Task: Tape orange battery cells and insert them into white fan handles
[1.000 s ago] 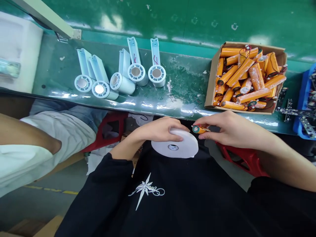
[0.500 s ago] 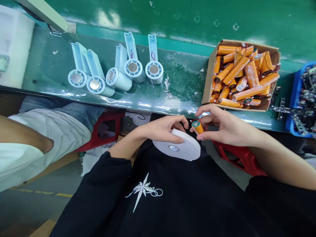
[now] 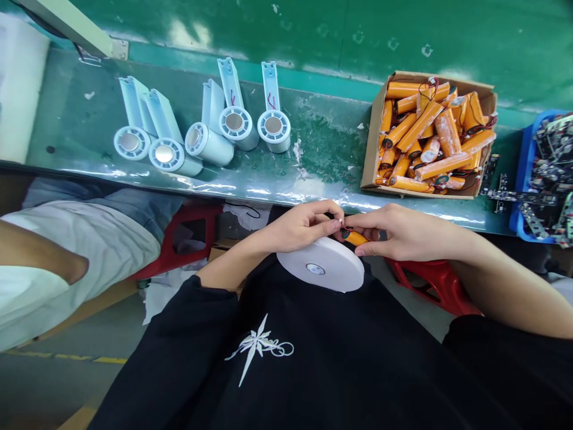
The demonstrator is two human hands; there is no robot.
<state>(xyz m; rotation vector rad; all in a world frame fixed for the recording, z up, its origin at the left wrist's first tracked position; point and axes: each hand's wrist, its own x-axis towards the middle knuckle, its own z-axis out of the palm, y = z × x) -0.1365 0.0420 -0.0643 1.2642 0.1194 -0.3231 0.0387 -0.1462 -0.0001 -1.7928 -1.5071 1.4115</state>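
Observation:
My right hand (image 3: 398, 233) is closed around an orange shrink-wrapped battery (image 3: 354, 237), gripping it between thumb and fingers, its wired end toward my left hand. My left hand (image 3: 308, 226) pinches the small white connector (image 3: 341, 221) of the battery's wires between thumb and forefinger. Just below both hands, a white roll of tape (image 3: 320, 266) with a round label at its centre rests against my black shirt. Its upper edge is partly hidden by my left hand.
Several light-blue plastic housings (image 3: 210, 143) with round ends stand on the green bench (image 3: 326, 161). A cardboard box (image 3: 371, 149) of orange batteries sits to the right, beside a blue bin (image 3: 521, 185) of circuit boards. Another person's arm (image 3: 40, 251) is at the left.
My left hand has come off the tape roll and moved up to the battery's wires, closing on the connector. The battery has tipped toward the left hand.

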